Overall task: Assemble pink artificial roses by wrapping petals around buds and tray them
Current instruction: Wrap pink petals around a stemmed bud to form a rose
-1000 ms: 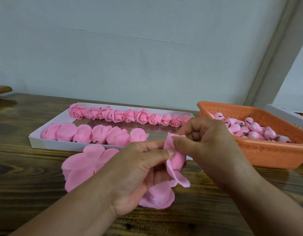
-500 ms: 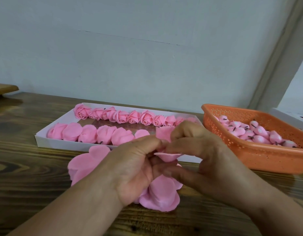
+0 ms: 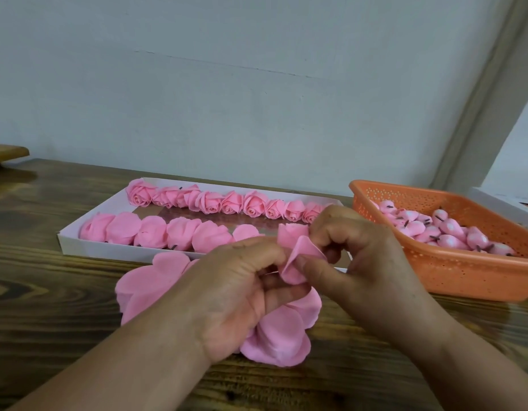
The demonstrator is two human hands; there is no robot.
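Both hands are meeting just above the near middle of the table, working one soft pink foam rose (image 3: pixel 296 256) between them. The left hand (image 3: pixel 242 295) is curling its fingers and thumb around the lower part of the flower, gripping it from the left, while the right hand (image 3: pixel 363 262) is pinching a folded pink petal against it, thumb below and bent fingers above. Under the left hand, looser petals of the same flower are hanging down and fanning out toward the near side. Just left of them, a flat pile of pink foam petal pieces (image 3: pixel 150 283) is lying on the dark brown grained wooden table (image 3: pixel 49 321), partly hidden by the left forearm. Beyond the hands, a shallow white rectangular cardboard tray (image 3: pixel 70 237) is sitting on the table, holding two rows: a far row of finished pink roses (image 3: pixel 209 201) lying side by side with their spiral centres showing, and a near row of pink roses (image 3: pixel 156 234) showing rounded backs. To the right, an orange perforated plastic basket (image 3: pixel 452 268) is standing close beside the tray, filled with small pink foam buds (image 3: pixel 446 231) that have short dark stubs. A pale grey-blue wall (image 3: pixel 256 84) is rising behind everything.
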